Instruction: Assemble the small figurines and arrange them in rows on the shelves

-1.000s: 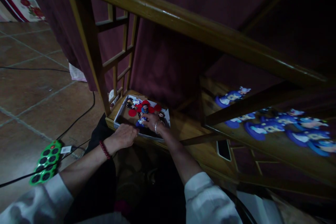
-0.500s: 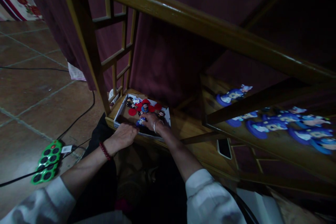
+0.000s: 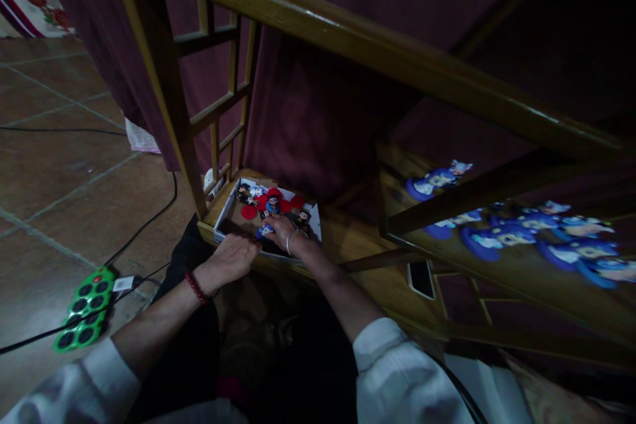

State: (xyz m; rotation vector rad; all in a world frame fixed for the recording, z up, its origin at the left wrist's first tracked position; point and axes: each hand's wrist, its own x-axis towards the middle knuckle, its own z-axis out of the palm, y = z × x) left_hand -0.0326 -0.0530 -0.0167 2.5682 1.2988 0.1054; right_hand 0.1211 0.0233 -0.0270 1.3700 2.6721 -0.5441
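Observation:
A shallow white cardboard box (image 3: 228,213) stands on the low wooden shelf, with several small figurines and red round bases in it. My right hand (image 3: 282,232) reaches into the box, its fingers closed on a small blue and white figurine (image 3: 265,230). At the box's near left edge is my left hand (image 3: 237,257), curled closed; whatever its fingers hold, if anything, is hidden. A figurine in blue (image 3: 273,205) lies on a red base just beyond my right hand. Dark-haired figurines (image 3: 243,193) lie in the far left corner.
On the raised wooden shelf at right stand several blue figurines (image 3: 437,180) on round blue bases. A phone (image 3: 421,278) lies on the lower shelf. Wooden lattice (image 3: 213,118) rises at left. A green power strip (image 3: 84,310) with black cables lies on the tiled floor.
The whole view has shifted slightly. My right hand stays on the blue and white figurine inside the box, and my left hand keeps its place at the edge.

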